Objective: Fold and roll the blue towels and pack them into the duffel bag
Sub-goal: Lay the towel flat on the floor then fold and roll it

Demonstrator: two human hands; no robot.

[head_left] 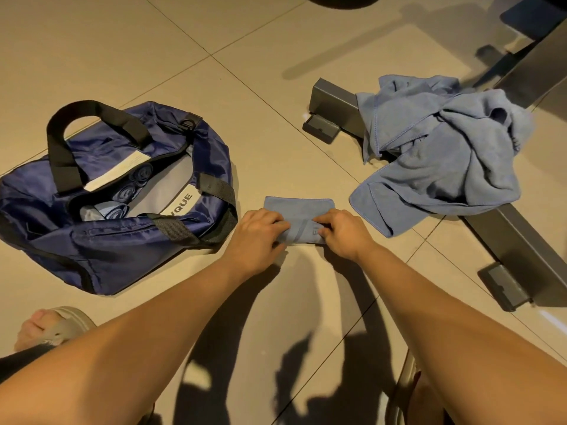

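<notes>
Where the towel (299,207) curls, left hand (257,233) and right hand (343,233) grip it.

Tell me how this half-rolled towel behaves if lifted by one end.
Probably floppy: the towel pile drapes limply over the metal bar. The half-rolled towel would likely unroll; only the left hand and right hand hold it tight. Thin cloth, so probably light.
</notes>
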